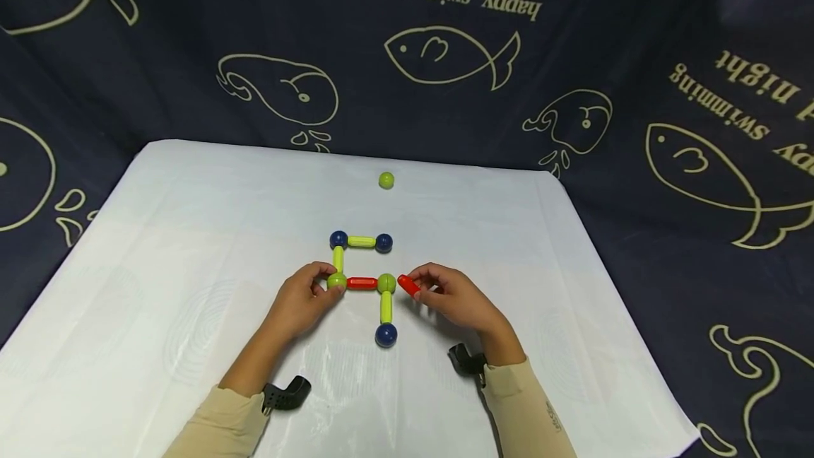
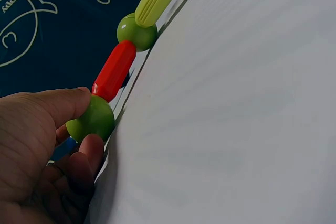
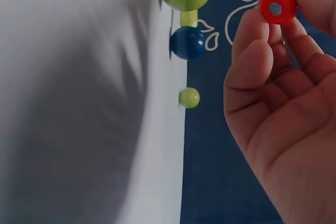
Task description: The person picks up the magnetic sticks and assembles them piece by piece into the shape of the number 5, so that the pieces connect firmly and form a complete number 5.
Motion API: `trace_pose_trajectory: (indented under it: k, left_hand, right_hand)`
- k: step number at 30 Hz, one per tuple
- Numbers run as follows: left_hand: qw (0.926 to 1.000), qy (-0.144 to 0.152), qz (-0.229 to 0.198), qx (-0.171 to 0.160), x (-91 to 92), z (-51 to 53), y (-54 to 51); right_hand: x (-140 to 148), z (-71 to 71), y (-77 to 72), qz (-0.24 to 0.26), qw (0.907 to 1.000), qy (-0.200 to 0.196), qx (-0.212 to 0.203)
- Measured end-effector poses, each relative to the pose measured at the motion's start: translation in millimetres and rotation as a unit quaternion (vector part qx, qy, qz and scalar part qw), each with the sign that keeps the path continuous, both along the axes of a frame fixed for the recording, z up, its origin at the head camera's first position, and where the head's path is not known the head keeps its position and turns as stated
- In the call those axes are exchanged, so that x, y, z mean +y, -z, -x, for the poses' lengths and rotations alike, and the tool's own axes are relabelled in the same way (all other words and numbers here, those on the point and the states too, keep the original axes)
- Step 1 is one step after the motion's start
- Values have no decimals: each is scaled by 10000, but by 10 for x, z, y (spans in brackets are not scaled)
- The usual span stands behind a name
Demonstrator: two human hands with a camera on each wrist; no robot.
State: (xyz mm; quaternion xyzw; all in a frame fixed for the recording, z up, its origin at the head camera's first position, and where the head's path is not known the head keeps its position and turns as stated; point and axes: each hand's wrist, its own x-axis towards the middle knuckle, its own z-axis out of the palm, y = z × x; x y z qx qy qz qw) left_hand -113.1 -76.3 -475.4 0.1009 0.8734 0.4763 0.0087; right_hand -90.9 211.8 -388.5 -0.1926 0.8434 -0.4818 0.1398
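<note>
My left hand (image 1: pixel 303 302) pinches a green ball (image 2: pixel 93 119) at the left corner of a joined ball-and-rod shape. From that ball a red rod (image 1: pixel 362 283) runs right to another green ball (image 1: pixel 386 283), and a yellow-green rod (image 1: pixel 338 260) leads up to a blue ball (image 1: pixel 339 239). My right hand (image 1: pixel 458 295) pinches a loose red magnetic rod (image 3: pixel 278 2) just right of the second green ball, apart from it. A round metal spot shows on the rod's end in the right wrist view. Below that ball, a yellow-green rod (image 1: pixel 386 308) ends in a blue ball (image 1: pixel 386 335).
At the top of the shape, a yellow-green rod (image 1: pixel 362 241) joins the upper-left blue ball to another blue ball (image 1: pixel 384 243). A separate green ball (image 1: pixel 386 180) lies near the far edge of the white table (image 1: pixel 254 189). Dark fish-patterned cloth (image 1: pixel 445 126) hangs behind.
</note>
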Motion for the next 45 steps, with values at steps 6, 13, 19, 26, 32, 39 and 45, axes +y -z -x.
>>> trace_pose_trajectory:
  k: [6, 13, 19, 26, 32, 39, 45]
  left_hand:
    - [10000, 11, 18, 77, 7, 5, -6]
    - [10000, 66, 33, 21, -4, 14, 5]
    - [10000, 78, 19, -8, -7, 9, 15]
    - [10000, 35, 41, 33, -11, 7, 10]
    - [10000, 44, 39, 44, -6, 10, 0]
    - [10000, 33, 47, 0, -5, 6, -4]
    - [10000, 16, 45, -10, -2, 4, -1]
  right_hand:
    - [4, -10, -3, 327, 9993, -139, -77]
    - [-29, 21, 176, 425, 9983, -331, -236]
    - [-116, 19, 358, 236, 9976, -617, -203]
    - [-227, -25, 398, 44, 9953, -948, -178]
    - [-276, -46, 409, 6, 9947, -1017, -157]
    - [-304, -57, 424, -10, 9949, -1010, -32]
    - [-323, -61, 440, -11, 9951, -990, -45]
